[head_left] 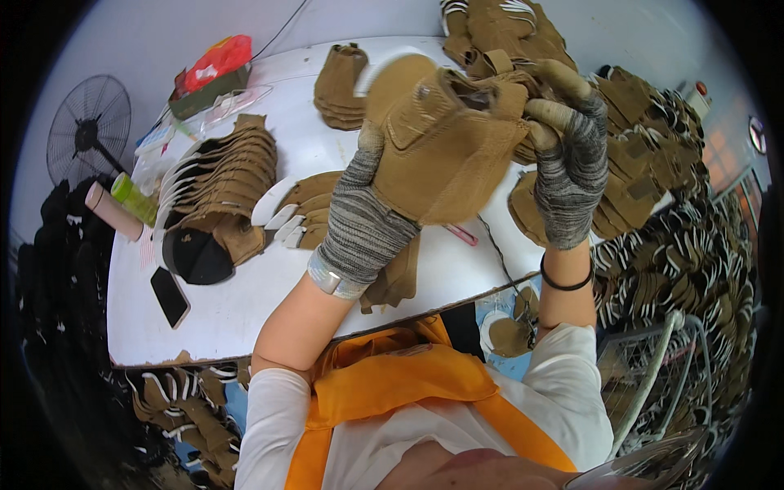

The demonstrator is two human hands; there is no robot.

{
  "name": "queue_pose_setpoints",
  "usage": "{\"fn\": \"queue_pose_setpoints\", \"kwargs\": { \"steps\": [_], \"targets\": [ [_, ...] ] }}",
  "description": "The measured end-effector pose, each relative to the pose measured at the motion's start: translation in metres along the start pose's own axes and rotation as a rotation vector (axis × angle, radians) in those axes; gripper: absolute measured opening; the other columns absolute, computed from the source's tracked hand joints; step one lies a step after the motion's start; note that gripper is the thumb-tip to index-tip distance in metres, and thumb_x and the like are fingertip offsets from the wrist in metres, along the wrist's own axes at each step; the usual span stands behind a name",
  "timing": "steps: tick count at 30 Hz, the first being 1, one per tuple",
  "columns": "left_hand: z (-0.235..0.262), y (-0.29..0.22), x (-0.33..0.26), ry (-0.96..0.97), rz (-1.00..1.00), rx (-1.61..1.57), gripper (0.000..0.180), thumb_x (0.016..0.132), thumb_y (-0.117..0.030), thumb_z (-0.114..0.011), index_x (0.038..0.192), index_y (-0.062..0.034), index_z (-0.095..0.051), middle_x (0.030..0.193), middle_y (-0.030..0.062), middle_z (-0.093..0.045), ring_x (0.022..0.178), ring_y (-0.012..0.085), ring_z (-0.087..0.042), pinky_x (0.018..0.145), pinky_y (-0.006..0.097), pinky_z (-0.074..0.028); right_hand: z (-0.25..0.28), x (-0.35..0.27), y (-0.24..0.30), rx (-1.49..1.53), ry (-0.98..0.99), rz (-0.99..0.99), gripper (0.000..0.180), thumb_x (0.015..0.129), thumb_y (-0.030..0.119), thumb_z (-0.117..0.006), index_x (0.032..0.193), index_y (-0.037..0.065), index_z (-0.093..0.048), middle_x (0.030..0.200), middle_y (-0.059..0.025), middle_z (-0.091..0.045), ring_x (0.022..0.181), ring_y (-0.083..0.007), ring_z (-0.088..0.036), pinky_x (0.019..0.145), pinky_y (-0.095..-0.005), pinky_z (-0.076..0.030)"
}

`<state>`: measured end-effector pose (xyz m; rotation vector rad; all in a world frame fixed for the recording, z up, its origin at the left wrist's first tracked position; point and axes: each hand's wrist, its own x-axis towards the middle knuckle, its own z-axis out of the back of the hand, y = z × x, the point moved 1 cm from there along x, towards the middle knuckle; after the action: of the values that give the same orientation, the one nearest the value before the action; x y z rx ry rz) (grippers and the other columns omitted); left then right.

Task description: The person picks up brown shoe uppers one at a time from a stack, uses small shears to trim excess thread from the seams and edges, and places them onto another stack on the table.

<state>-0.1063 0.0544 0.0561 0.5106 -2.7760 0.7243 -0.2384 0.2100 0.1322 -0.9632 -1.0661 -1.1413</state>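
Between both gloved hands I hold up a brown suede shoe upper [449, 163], lifted above the white table. My left hand [363, 196], in a grey knitted glove, is closed round its toe side, with the thumb on its face. At the right, my right hand [567, 139] pinches the upper's back edge between thumb and fingertips, near the opening. Under my left wrist lies a flat brown piece [396, 278]. Several brown uppers with white edges [306, 204] lie fanned out beside my left hand.
A nested row of uppers [233, 163] stands at the left, near a black phone [170, 297]. A brown stack [340, 86] stands at the back. Large heaps of uppers [645, 163] fill the right side. A box with a red bag [214, 73] and a fan [88, 131] are at far left.
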Motion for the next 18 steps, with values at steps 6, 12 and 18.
{"fn": "queue_pose_setpoints", "kwargs": {
  "steps": [6,12,18],
  "targets": [
    [0.011,0.013,0.011,0.004,-0.019,0.162,0.051,0.096,-0.032,-0.053,0.137,-0.004,-0.042,0.137,0.0127,-0.049,0.123,0.0251,-0.05,0.107,0.039,-0.04,0.029,-0.089,0.022,0.529,-0.243,-0.894,0.04,0.097,0.038,-0.052,0.112,0.002,-0.061,0.095,-0.0067,-0.064,0.081,-0.0132,-0.059,0.073,-0.0252,-0.048],
    [0.008,0.007,-0.001,-0.038,-0.117,0.665,0.056,0.086,-0.029,-0.069,0.131,-0.0009,-0.05,0.124,0.0095,-0.059,0.111,0.0206,-0.057,0.097,0.033,-0.045,0.001,-0.119,0.03,0.673,-0.148,-1.204,0.05,0.094,0.052,-0.051,0.105,0.004,-0.06,0.078,-0.0028,-0.062,0.063,-0.0087,-0.057,0.056,-0.0213,-0.045],
    [0.014,-0.011,-0.002,-0.061,-0.176,0.948,0.058,0.084,-0.034,-0.07,0.129,-0.0012,-0.052,0.119,0.01,-0.061,0.108,0.0182,-0.058,0.095,0.032,-0.047,-0.004,-0.095,0.034,0.708,0.057,-1.367,0.04,0.09,0.046,-0.062,0.097,0.006,-0.061,0.07,0.0011,-0.059,0.055,-0.0041,-0.051,0.047,-0.0186,-0.039]
  ]
}}
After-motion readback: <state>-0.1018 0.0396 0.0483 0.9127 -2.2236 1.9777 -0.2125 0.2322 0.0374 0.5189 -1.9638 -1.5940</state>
